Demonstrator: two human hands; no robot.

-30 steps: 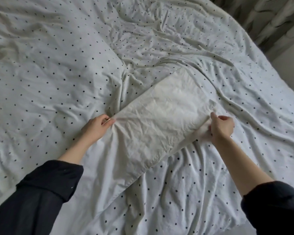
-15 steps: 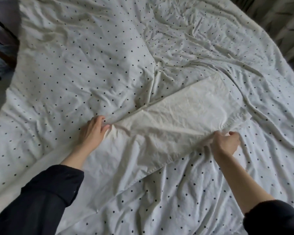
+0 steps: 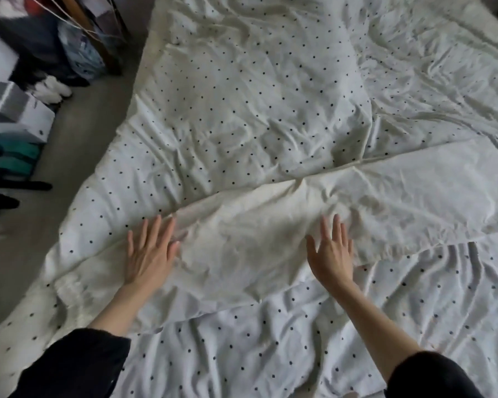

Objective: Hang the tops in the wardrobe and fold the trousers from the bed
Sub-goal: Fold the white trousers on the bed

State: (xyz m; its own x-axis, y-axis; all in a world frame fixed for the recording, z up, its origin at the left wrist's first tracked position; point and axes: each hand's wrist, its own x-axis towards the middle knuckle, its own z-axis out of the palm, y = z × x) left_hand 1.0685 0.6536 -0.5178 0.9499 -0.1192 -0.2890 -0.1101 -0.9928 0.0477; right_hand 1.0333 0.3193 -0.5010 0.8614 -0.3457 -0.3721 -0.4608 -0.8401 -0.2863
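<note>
The trousers [image 3: 314, 222] lie flat across my bed [image 3: 242, 96], on the white cover with little black dots. They are plain and pale. My left hand [image 3: 148, 251] presses on them with fingers spread. My right hand [image 3: 332, 254] lies flat on them too, fingers spread. On the floor [image 3: 78, 156] beside the bed sit boxes [image 3: 15, 116] and bags [image 3: 81, 50].

Cream trousers [image 3: 357, 202] lie on a white duvet [image 3: 242, 110] with black dots; sleeves [image 3: 78, 366] black, floor [image 3: 78, 133] perhaps grey.
</note>
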